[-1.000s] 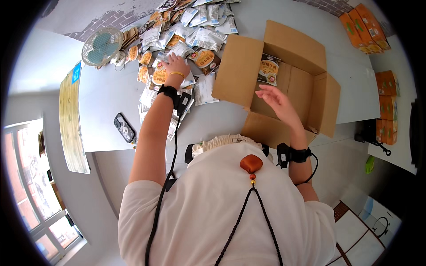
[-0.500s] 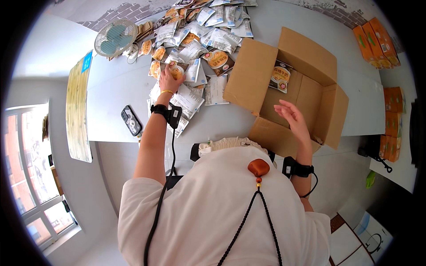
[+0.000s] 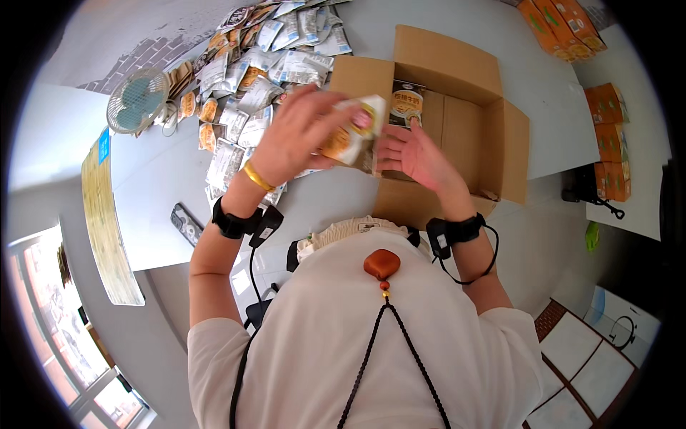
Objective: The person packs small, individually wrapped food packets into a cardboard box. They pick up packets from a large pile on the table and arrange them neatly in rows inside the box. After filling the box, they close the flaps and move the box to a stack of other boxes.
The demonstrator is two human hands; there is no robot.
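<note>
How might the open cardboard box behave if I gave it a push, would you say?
The cardboard box is probably light for its size, since only one brown packet shows inside. Its splayed, unfastened flaps would likely bend. Wide and low on the table, it seems unlikely to tip.

L hand [image 3: 291, 136] gripping, back up; R hand [image 3: 420, 157] nr it, half-curled, thumb apart.
</note>
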